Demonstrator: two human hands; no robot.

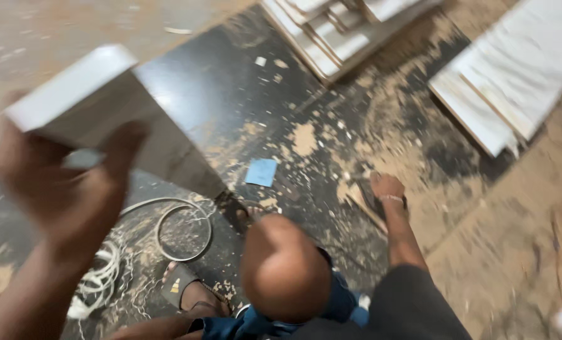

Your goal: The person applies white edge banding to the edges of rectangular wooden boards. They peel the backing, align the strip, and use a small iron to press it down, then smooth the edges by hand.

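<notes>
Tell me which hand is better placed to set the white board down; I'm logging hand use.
Left, most likely. The left hand already grips the white board from below, lifted over the dusty dark floor. The person's own right hand cannot be picked out in this view.

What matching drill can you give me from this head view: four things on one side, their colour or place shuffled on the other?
Things:
1. board
2. paper square
3. cable loop
4. stacked panels

Descriptions:
A. blue, flat on the dark floor among sawdust
B. piled at the top of the view
C. pale, lifted in the left hand
D. curled on the floor below the board

Pairs: 1-C, 2-A, 3-D, 4-B
</notes>
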